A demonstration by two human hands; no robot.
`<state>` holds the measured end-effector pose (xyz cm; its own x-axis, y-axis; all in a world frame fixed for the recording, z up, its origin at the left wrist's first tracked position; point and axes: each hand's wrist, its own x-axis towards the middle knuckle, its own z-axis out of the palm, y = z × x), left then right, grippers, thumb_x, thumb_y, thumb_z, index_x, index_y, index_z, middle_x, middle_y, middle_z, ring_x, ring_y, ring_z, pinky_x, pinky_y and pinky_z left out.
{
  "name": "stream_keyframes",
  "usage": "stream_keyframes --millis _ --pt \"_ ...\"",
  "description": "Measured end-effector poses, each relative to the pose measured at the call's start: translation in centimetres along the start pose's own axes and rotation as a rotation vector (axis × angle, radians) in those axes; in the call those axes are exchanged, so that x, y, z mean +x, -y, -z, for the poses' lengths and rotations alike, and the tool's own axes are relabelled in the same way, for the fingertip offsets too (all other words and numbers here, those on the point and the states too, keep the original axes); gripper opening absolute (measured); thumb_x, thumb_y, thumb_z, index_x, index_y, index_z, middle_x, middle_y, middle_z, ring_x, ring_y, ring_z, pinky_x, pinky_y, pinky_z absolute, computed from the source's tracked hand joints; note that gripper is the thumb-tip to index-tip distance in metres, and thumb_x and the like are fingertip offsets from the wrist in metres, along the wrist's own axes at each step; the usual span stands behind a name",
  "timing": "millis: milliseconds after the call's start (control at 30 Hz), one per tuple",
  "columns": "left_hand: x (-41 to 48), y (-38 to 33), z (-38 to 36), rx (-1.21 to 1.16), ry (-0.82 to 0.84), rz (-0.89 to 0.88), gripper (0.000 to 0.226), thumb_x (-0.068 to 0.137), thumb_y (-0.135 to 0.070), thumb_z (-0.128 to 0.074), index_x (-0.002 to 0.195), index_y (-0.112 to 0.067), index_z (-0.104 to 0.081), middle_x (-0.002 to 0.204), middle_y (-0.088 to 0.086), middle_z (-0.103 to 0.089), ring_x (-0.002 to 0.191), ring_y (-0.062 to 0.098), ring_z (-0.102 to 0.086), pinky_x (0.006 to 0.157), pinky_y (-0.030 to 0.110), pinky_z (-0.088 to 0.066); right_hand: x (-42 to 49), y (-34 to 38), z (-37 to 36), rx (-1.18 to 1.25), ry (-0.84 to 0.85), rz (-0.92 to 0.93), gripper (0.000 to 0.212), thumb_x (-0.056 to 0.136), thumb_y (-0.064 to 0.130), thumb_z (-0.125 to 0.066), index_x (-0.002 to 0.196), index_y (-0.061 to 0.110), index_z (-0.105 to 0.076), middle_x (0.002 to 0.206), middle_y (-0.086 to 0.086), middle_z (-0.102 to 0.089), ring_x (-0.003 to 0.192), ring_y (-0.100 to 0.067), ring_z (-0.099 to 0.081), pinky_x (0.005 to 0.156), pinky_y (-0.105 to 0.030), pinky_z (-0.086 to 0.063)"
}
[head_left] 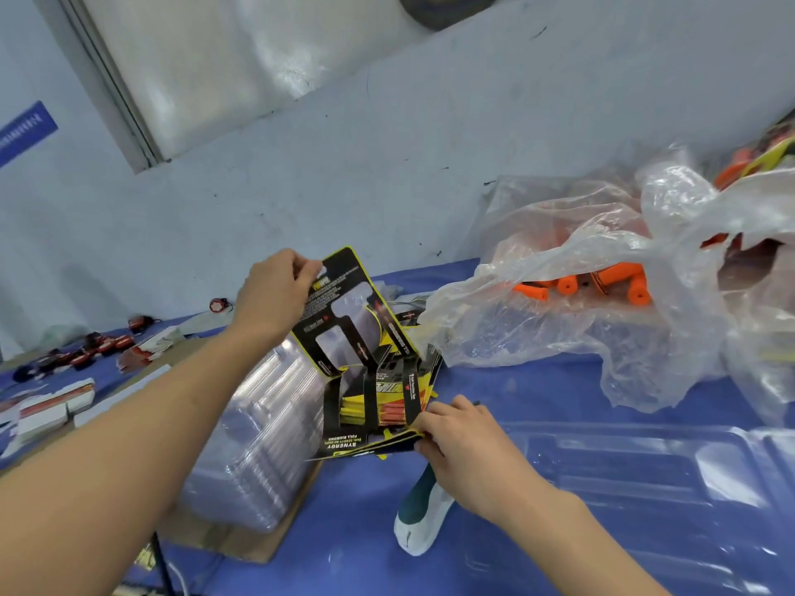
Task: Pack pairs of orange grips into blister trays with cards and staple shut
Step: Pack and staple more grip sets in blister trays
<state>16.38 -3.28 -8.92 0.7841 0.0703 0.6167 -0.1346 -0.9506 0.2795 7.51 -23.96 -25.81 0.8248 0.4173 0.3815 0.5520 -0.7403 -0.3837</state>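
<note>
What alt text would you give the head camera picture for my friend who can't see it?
A person's left hand holds up a black and yellow card over a pile of cards that the right hand pinches at its edge. Beside them on the blue table sit stacked blister trays and a plastic bag of orange grips.

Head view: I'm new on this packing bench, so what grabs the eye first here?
The left hand holds up a yellow-and-black printed card at centre, while the right hand pinches the card stack below it. Bright orange tubular grips show inside a crumpled clear plastic bag at right.
</note>
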Motion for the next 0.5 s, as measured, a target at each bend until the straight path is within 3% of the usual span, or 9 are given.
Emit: stream_keyframes --millis 67,200,300,400,500 --pt "1.2 -0.2 1.0 0.0 -0.061 0.045 0.025 0.098 -0.043 -0.053 0.091 -0.02 -0.059 0.098 0.008 -0.067 0.092 0.029 -0.06 0.081 0.04 -0.047 0.0 0.0 0.0 -0.014 0.006 -0.002 0.016 0.102 0.029 -0.041 0.107 0.023 -0.055 0.101 0.008 -0.05 0.101 -0.02 -0.039 0.083 -0.034 -0.029" --pt "2.9 -1.1 2.9 -0.066 -0.198 0.109 0.033 0.1 -0.041 -0.051 0.104 -0.012 -0.065 0.11 0.011 -0.069 0.103 0.033 -0.061 0.09 0.043 -0.048 0.0 0.1 0.0 -0.016 0.014 -0.014 0.015 0.102 0.032 -0.042 0.101 0.023 -0.054 0.095 0.01 -0.044 0.104 -0.022 -0.041 0.082 -0.034 -0.027" --pt "3.0 -2.8 4.4 -0.243 -0.279 0.084 0.03 0.098 -0.041 -0.055 0.101 -0.013 -0.065 0.102 0.005 -0.069 0.095 0.022 -0.062 0.084 0.034 -0.047 0.1 0.3 0.0 0.044 0.113 -0.038 0.033 0.095 0.051 -0.048 0.119 0.03 -0.058 0.113 0.011 -0.053 0.111 -0.019 -0.041 0.1 -0.034 -0.03" --pt "1.3 -5.4 5.8 -0.486 -0.281 -0.007 0.026 0.095 -0.042 -0.06 0.088 -0.016 -0.063 0.087 -0.003 -0.071 0.074 0.004 -0.063 0.067 0.017 -0.046 0.4 0.8 1.6 0.36 0.058 -0.089 0.068 0.082 0.072 -0.051 0.139 0.035 -0.045 0.129 0.013 -0.048 0.122 -0.011 -0.041 0.106 -0.03 -0.032" --pt "-1.9 -7.2 6.9 -0.768 -0.29 -0.037 0.024 0.093 -0.042 -0.064 0.081 -0.021 -0.067 0.07 -0.011 -0.071 0.061 -0.003 -0.061 0.056 0.011 -0.046 0.6 0.6 5.1 0.879 -0.235 -0.232 0.069 0.076 0.075 -0.05 0.136 0.04 -0.045 0.119 0.027 -0.056 0.113 0.011 -0.051 0.093 -0.016 -0.043"
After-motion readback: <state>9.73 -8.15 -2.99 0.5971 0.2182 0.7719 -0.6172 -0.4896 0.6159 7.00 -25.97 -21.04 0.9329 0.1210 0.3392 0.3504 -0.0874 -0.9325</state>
